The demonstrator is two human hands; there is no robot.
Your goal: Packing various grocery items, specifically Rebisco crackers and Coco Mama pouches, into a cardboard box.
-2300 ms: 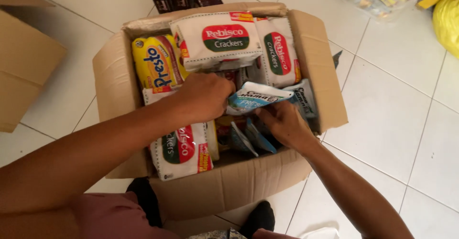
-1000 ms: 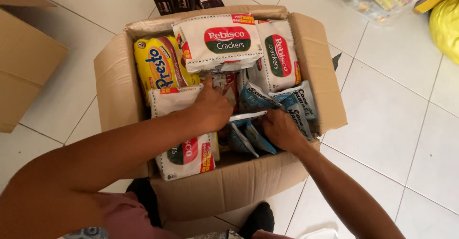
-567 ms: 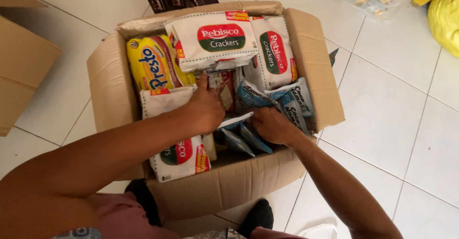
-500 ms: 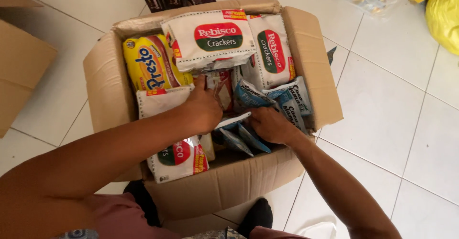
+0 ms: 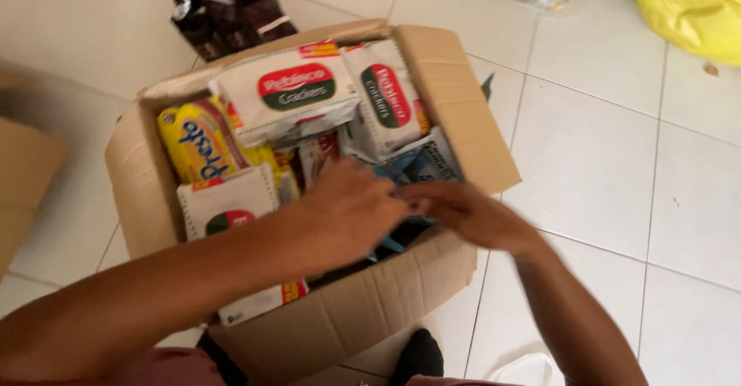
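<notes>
white tiled floor (image 5: 617,162) seen around an open cardboard box (image 5: 455,85). yellow packet (image 5: 193,143) and white cracker packs (image 5: 285,93) packed at left and rear. left hand (image 5: 351,216) laid over blue packets (image 5: 428,162) mid-box, fingers curled, grip not discernible. right hand (image 5: 471,212) beside it, fingers extended flat onto same packets, blurred

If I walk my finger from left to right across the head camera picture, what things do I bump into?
Second cardboard box → yellow snack pack → white cracker pack → left hand → right hand → yellow plastic bag.
</notes>
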